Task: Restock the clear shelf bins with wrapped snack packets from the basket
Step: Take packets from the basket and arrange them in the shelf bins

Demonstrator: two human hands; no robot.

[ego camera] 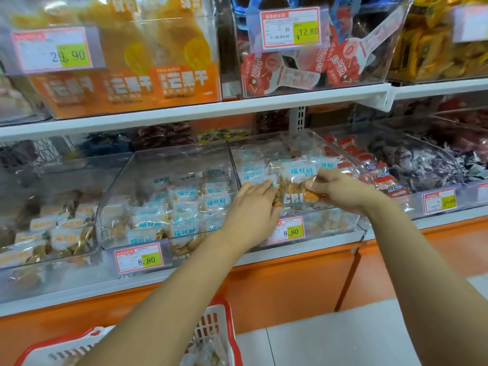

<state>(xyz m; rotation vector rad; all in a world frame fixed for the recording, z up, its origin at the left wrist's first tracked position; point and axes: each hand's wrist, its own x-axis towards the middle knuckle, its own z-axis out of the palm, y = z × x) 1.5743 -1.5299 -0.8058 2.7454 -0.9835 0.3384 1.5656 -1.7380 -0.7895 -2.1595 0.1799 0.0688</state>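
Fingers (311, 185) of the right hand (340, 192) are curled round the right end of a snack packet (294, 198), thumb on top, pinching its clear wrapper. The packet shows brown pieces and white letters through the film. It is held just above the heap of similar blue-and-white packets inside the clear bin (336, 223) on the lower shelf, over the bin's front part.

The left hand (250, 206) reaches in from the other side. Its fingers (264, 187) are stretched out almost straight and lie flat against the left end of the same packet and the packets beside it, not gripping anything.

Just to the left stands a neighbouring bin (118, 186), partly filled with the same kind of packets. Each of these two bins carries a red-framed price tag (139, 258) reading 8.80 on its front.

Below the forearms, at the bottom edge, is the red-and-white basket (216, 319), with some clear wrapping visible inside it.

On the upper shelf (184, 112) stand orange bags (182, 83) in another clear container.
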